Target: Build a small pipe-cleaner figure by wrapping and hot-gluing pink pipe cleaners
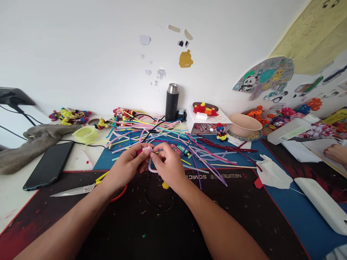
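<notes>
My left hand [129, 163] and my right hand [168, 164] meet above the black desk mat [151, 224], both pinched on a small pink pipe cleaner piece [148, 151] that is coiled at the top, with a loop hanging down between the hands. Just beyond them lies a spread pile of coloured pipe cleaners [168, 139]. A small yellow bit [165, 186] lies on the mat under my right wrist.
Scissors [74, 190] and a black phone [50, 165] lie to the left. A black flask [171, 102], a white box of craft figures [207, 121] and a beige bowl [244, 124] stand at the back. Another person's hand [336, 153] rests at the right edge.
</notes>
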### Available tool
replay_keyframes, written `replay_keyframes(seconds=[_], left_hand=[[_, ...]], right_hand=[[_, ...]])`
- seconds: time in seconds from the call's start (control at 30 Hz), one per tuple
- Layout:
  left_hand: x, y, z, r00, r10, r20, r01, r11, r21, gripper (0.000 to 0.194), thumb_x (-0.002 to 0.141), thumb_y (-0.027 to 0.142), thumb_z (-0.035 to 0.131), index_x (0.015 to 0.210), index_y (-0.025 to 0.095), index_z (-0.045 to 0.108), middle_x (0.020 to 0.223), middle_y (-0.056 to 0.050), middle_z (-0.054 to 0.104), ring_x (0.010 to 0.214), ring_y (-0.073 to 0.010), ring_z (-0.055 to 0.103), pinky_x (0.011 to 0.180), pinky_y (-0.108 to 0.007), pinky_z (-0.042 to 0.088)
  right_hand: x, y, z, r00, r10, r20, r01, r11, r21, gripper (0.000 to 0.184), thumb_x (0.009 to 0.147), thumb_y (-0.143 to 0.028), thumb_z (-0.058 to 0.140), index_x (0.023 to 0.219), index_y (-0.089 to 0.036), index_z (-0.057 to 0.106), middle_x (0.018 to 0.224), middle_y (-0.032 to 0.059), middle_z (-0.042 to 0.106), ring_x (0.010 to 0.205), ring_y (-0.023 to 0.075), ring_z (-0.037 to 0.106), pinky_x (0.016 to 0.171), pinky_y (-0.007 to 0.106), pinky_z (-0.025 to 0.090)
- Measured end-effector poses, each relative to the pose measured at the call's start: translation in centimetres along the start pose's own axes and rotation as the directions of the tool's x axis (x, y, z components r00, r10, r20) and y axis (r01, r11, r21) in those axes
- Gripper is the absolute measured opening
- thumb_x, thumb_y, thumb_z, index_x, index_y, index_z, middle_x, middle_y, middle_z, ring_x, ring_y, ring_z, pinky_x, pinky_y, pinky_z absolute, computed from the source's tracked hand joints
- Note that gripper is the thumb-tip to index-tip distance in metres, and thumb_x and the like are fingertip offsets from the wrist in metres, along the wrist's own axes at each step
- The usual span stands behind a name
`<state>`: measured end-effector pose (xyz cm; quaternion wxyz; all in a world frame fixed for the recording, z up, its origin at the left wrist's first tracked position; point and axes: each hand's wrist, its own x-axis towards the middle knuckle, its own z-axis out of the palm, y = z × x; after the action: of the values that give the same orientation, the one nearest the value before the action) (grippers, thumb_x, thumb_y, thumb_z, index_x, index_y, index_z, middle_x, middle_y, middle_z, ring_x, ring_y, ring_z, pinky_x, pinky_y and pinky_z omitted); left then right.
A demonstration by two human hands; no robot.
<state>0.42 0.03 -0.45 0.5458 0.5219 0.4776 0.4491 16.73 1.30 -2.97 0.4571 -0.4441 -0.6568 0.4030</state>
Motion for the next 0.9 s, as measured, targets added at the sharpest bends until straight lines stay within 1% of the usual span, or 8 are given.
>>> replay_keyframes(seconds=[0.2,0.3,0.4,0.47,0.53,0.63,0.8,0.9], left_hand=[[0.0,-0.1,0.2,1.0,0.023,0.009,-0.023,0.999,0.037,0.045,0.095,0.06,0.074,0.11,0.018,0.073,0.064,0.002,0.058,0.051,-0.0129,0.045,0.048,-0.023,0.032],[0.1,-0.3,0.2,0.999,0.053,-0.009,-0.052,0.994,0.091,0.047,0.094,0.062,0.074,0.111,0.018,0.073,0.063,0.002,0.058,0.051,-0.0138,0.046,0.048,-0.023,0.034],[0.1,-0.5,0.3,0.998,0.058,-0.035,-0.053,0.99,0.127,0.047,0.094,0.062,0.073,0.111,0.018,0.073,0.06,0.003,0.056,0.051,-0.0142,0.047,0.048,-0.023,0.034],[0.0,-0.4,0.5,0.999,0.031,-0.024,-0.03,0.998,0.059,0.045,0.094,0.061,0.075,0.108,0.018,0.072,0.059,0.004,0.054,0.05,-0.0131,0.045,0.048,-0.022,0.033],[0.0,-0.2,0.7,1.0,-0.009,0.002,0.009,0.997,-0.072,0.042,0.092,0.057,0.078,0.102,0.017,0.072,0.059,0.005,0.053,0.05,-0.0112,0.042,0.047,-0.021,0.03],[0.0,0.1,0.9,0.998,-0.053,0.021,0.056,0.969,-0.243,0.039,0.087,0.052,0.085,0.096,0.016,0.071,0.062,0.004,0.053,0.049,-0.0088,0.039,0.047,-0.02,0.028],[0.1,0.5,0.8,0.999,-0.035,-0.039,0.016,0.911,-0.413,0.035,0.083,0.04,0.091,0.1,0.014,0.076,0.067,0.002,0.058,0.049,-0.0077,0.042,0.047,-0.02,0.031],[0.1,0.4,0.9,0.999,-0.029,-0.031,0.011,0.882,-0.47,0.035,0.083,0.037,0.091,0.104,0.013,0.078,0.065,0.003,0.057,0.048,-0.0074,0.042,0.046,-0.019,0.032]], right_hand=[[0.2,0.2,-0.1,1.0,0.0,0.017,0.001,1.0,-0.012,0.01,0.096,-0.031,0.063,0.092,-0.024,0.057,0.053,-0.0107,0.043,0.046,0.013,0.04,0.049,0.027,0.026],[0.2,0.4,-0.2,1.0,-0.001,0.029,0.002,1.0,-0.031,0.009,0.095,-0.029,0.063,0.091,-0.025,0.057,0.052,-0.0108,0.041,0.046,0.013,0.039,0.05,0.027,0.025],[0.3,0.5,-0.3,1.0,-0.014,0.026,0.016,0.998,-0.06,0.007,0.095,-0.028,0.063,0.091,-0.025,0.058,0.052,-0.0107,0.039,0.047,0.0131,0.038,0.05,0.027,0.023],[0.2,0.5,-0.3,0.999,-0.031,0.023,0.032,0.998,-0.06,0.008,0.096,-0.029,0.063,0.091,-0.025,0.058,0.053,-0.0103,0.04,0.047,0.013,0.038,0.05,0.027,0.024],[0.1,0.5,-0.2,0.999,-0.047,0.016,0.048,0.998,-0.046,0.01,0.098,-0.031,0.061,0.092,-0.025,0.058,0.054,-0.0101,0.041,0.047,0.0128,0.039,0.05,0.027,0.025],[0.0,0.3,-0.1,0.998,-0.056,0.001,0.056,0.998,-0.027,0.01,0.1,-0.033,0.061,0.095,-0.025,0.059,0.054,-0.0094,0.046,0.047,0.0128,0.041,0.049,0.026,0.028],[-0.2,-0.1,-0.1,0.999,-0.021,0.04,0.019,0.999,0.048,0.012,0.102,-0.035,0.06,0.11,-0.026,0.062,0.058,-0.0086,0.053,0.045,0.0129,0.046,0.046,0.025,0.032],[-0.3,-0.3,-0.1,0.998,0.006,0.058,-0.011,0.996,0.084,0.014,0.103,-0.035,0.06,0.113,-0.027,0.061,0.061,-0.0079,0.058,0.043,0.0125,0.048,0.045,0.025,0.035]])
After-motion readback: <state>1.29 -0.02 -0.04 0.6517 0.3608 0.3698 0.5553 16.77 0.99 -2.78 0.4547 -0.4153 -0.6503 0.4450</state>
